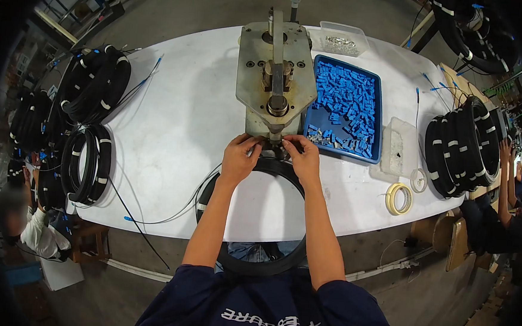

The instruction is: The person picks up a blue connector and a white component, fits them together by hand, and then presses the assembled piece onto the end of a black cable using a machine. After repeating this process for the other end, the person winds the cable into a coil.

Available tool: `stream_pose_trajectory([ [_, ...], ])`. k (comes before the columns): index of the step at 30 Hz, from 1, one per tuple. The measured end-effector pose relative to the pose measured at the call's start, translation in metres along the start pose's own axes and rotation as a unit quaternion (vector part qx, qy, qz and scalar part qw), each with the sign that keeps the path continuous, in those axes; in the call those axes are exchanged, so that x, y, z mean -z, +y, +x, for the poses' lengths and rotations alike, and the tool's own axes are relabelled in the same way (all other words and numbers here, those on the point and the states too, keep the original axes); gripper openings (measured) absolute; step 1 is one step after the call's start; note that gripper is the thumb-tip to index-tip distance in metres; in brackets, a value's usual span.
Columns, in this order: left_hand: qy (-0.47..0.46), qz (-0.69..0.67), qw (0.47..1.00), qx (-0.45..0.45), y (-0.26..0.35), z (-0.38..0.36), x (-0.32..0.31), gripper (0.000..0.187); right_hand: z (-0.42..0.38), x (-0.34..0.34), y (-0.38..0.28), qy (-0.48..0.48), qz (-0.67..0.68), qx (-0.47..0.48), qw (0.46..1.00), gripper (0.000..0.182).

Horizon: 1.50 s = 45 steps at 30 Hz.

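My left hand (240, 158) and my right hand (303, 158) meet from either side at the foot of a grey metal bench press (246, 84), just under its ram. Thumb and fingers are pinched together on both hands. What they grip is too small and too hidden by the fingers to make out. Below the hands, a large coil of black cable (211, 199) leans over the table's front edge towards my lap, between my forearms. From its left side thin cable runs out to a blue connector end (128, 219) on the white table.
Right of the press stands a blue tray (379, 119) of small blue connectors. Near it are clear plastic boxes (400, 146) and a tape roll (391, 201). Black cable coils are stacked at left (104, 159) and right (438, 151). Other people sit at both sides.
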<state>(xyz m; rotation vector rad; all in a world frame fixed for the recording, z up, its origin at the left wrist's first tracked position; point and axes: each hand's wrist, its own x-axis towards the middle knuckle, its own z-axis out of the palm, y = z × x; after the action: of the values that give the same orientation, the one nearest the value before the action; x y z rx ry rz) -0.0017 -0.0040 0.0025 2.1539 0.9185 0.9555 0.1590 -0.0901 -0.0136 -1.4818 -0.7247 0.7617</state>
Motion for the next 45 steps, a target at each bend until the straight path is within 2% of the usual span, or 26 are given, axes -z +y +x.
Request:
stream_pose_trajectory([
  [12, -0.002, 0.006, 1.000, -0.019, -0.001, 0.001, 0.001, 0.015, 0.000, -0.003, -0.005, 0.010, 0.019, -0.013, 1.000, 0.013],
  [14, 0.010, 0.018, 0.999, -0.046, -0.002, 0.001, 0.000, 0.016, 0.001, -0.003, -0.007, 0.012, 0.025, -0.018, 0.999, 0.012],
  [18, -0.004, 0.017, 1.000, -0.010, 0.001, 0.002, 0.001, 0.018, 0.004, -0.005, -0.006, 0.015, -0.009, -0.019, 1.000, 0.012],
  [35, -0.009, 0.052, 0.998, -0.035, 0.000, 0.003, 0.003, 0.022, 0.005, -0.006, 0.005, 0.022, 0.016, -0.004, 1.000, 0.012],
  [37, -0.010, 0.051, 0.998, -0.032, 0.000, 0.002, 0.003, 0.022, 0.004, -0.005, 0.001, 0.025, -0.017, 0.017, 0.999, 0.012],
  [45, 0.005, 0.062, 0.997, -0.037, -0.002, 0.002, 0.001, 0.020, 0.004, -0.006, 0.003, 0.024, 0.012, 0.004, 1.000, 0.013],
])
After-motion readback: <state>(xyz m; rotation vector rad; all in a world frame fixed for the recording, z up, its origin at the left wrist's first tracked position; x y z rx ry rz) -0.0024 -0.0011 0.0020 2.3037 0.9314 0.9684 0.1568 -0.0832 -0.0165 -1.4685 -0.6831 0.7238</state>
